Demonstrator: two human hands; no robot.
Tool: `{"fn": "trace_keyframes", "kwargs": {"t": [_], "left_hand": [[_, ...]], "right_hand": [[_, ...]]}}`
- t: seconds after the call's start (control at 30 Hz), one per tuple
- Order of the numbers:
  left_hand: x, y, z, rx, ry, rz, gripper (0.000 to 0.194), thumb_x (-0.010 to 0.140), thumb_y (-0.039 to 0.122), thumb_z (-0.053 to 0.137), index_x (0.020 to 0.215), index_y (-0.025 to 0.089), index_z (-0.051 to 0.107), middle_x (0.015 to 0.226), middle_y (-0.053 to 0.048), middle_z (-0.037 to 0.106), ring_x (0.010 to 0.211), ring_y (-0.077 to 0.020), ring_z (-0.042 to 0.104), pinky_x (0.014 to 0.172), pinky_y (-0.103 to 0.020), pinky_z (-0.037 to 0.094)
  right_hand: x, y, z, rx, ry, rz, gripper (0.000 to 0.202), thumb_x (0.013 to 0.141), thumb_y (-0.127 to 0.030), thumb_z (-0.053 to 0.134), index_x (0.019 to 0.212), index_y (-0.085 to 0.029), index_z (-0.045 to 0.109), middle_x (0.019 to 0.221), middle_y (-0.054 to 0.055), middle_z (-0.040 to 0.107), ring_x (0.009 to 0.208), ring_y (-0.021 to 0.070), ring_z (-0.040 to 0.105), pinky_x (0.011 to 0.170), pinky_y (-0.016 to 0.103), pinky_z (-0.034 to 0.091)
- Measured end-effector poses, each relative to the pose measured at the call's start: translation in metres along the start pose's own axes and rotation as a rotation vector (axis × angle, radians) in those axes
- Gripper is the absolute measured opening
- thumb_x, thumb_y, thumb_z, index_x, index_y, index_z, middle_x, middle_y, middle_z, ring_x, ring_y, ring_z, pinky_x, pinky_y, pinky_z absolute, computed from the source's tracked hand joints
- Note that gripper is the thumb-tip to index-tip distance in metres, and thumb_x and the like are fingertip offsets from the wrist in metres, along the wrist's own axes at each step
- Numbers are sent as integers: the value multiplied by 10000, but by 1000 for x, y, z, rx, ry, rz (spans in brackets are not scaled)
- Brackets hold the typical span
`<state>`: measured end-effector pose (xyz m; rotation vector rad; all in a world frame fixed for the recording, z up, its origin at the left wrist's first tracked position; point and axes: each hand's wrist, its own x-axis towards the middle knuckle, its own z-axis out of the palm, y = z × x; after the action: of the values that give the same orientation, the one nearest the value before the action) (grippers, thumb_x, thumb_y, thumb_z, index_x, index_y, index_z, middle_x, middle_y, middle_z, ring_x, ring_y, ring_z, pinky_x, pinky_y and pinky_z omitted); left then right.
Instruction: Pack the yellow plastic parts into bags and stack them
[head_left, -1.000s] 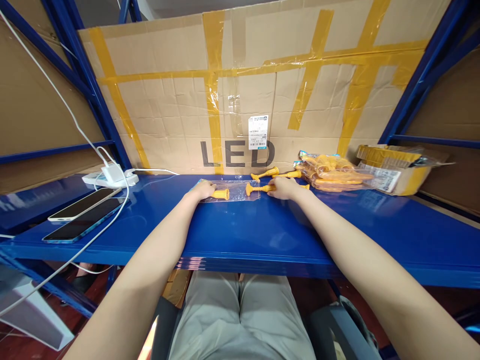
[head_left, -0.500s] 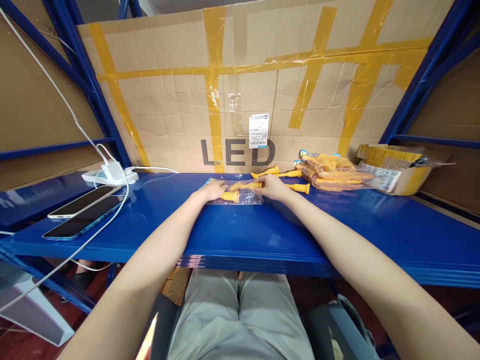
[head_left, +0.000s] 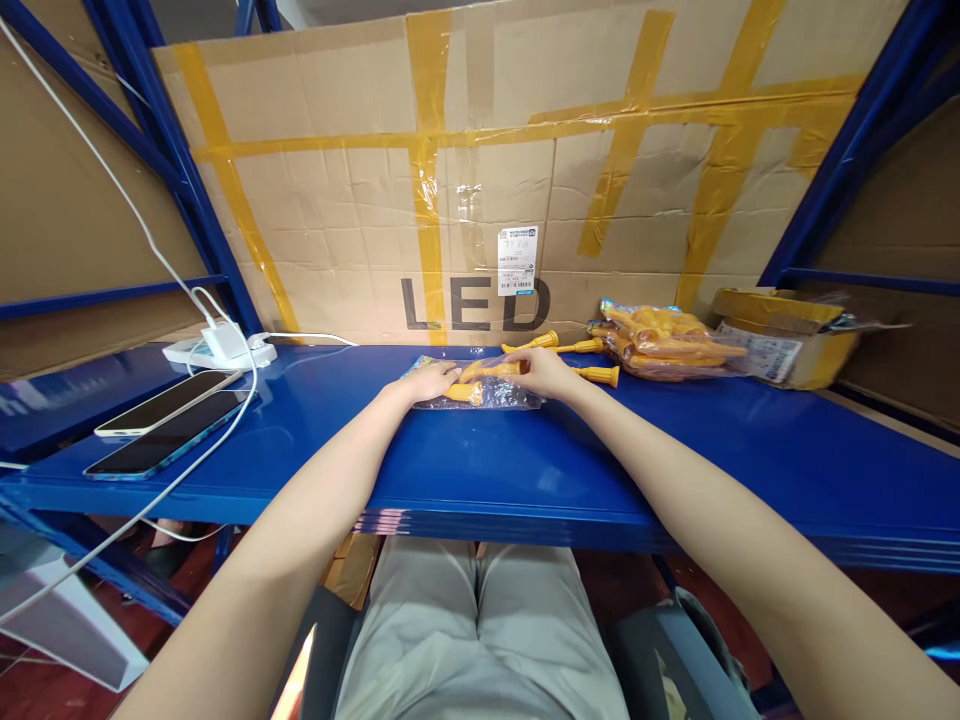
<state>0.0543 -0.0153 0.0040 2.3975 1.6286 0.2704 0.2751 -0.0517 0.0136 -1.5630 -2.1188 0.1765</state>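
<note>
A clear plastic bag [head_left: 506, 398] with a coloured header lies flat on the blue shelf, two slim orange plastic pieces with ribbed, flared ends inside it. On the bag's left end rests my left hand [head_left: 431, 381], its fingers closed on the plastic. My right hand [head_left: 547, 372] is at the bag's right end, thumb and fingers pinched on the flared end of the upper orange piece [head_left: 491, 369]. Those fingertips are partly hidden. Just beyond my right hand lie loose orange pieces [head_left: 600, 376], several in all, pointing different ways.
Filled bags of orange pieces [head_left: 660, 340] are stacked at right, beside an open taped carton [head_left: 795, 340]. Two phones [head_left: 169, 403] and a power strip [head_left: 225, 345] with white cables occupy the left. A cardboard sheet [head_left: 337, 230] marked LED stands behind.
The upper orange piece has shifted slightly left, deeper into the bag, with my right hand at its end. My left fingers have slid a little right, and the bag's right edge spreads further right.
</note>
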Motion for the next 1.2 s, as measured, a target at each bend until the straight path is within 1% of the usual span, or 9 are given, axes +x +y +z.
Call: {"fn": "trace_keyframes", "kwargs": {"t": [0.2, 0.37, 0.5, 0.6, 0.7, 0.83, 0.97, 1.07, 1.2], "left_hand": [[3, -3, 2, -98, 9, 56, 616, 948, 495, 230, 1410, 205, 517, 1502, -29, 437, 1403, -205, 398, 1155, -300, 261], [1, -1, 3, -212, 7, 18, 686, 953, 550, 184, 1382, 156, 546, 1480, -54, 466, 1372, -227, 441, 1126, -310, 321], [-4, 5, 0, -206, 2, 26, 684, 964, 555, 153, 1342, 186, 588, 1458, -39, 495, 1353, -233, 465, 1121, -324, 334], [-7, 6, -3, -180, -1, 46, 677, 969, 555, 131, 1352, 226, 582, 1453, -10, 500, 1349, -222, 472, 1123, -312, 330], [-9, 7, -5, -176, -10, 44, 686, 968, 571, 120, 1357, 241, 580, 1445, 3, 508, 1339, -220, 485, 1116, -304, 343], [-9, 7, -4, -173, 17, -10, 673, 960, 596, 141, 1336, 277, 599, 1440, 22, 509, 1347, -235, 478, 1115, -321, 349], [-9, 7, -3, -199, 24, -19, 672, 959, 597, 158, 1325, 258, 609, 1441, 7, 507, 1356, -240, 465, 1120, -334, 344], [-9, 6, -4, -201, 10, -15, 691, 956, 609, 150, 1334, 245, 600, 1445, -5, 506, 1359, -241, 462, 1118, -335, 346], [-8, 5, -4, -188, -7, -10, 712, 955, 611, 127, 1336, 233, 594, 1446, -19, 509, 1371, -238, 445, 1123, -340, 338]], "right_hand": [[-1, 1, -3, 52, -158, -89, 551, 695, -76, 674, 1244, -103, 639, 1156, 104, 702, 928, 201, 669, 789, 251, 500], [-2, 2, -9, -115, -164, -80, 459, 758, -128, 672, 1216, -105, 652, 1091, 110, 721, 945, 208, 671, 803, 245, 489], [-4, 6, -17, -213, -175, -69, 456, 813, -278, 672, 1243, -127, 644, 1055, 123, 730, 911, 223, 681, 802, 276, 490], [-4, 11, -22, -220, -181, -32, 348, 857, -383, 618, 1078, -138, 726, 954, 112, 744, 850, 228, 687, 764, 291, 493], [-3, 15, -22, -166, -226, -48, 294, 866, -411, 592, 886, -168, 756, 844, 82, 742, 761, 208, 680, 680, 285, 492], [-3, 15, -19, -140, -258, -85, 225, 800, -395, 660, 836, -185, 730, 832, 51, 731, 734, 188, 670, 635, 271, 489], [-4, 10, -16, -140, -295, -46, 194, 709, -325, 733, 833, -180, 699, 844, 45, 721, 745, 197, 663, 651, 272, 489], [-5, 7, -16, -109, -258, -22, 187, 707, -242, 706, 875, -161, 688, 861, 53, 714, 748, 193, 652, 652, 260, 472], [-4, 7, -17, -108, -117, -84, 296, 757, -197, 638, 1044, -125, 665, 917, 69, 707, 778, 174, 628, 664, 240, 439]]}}
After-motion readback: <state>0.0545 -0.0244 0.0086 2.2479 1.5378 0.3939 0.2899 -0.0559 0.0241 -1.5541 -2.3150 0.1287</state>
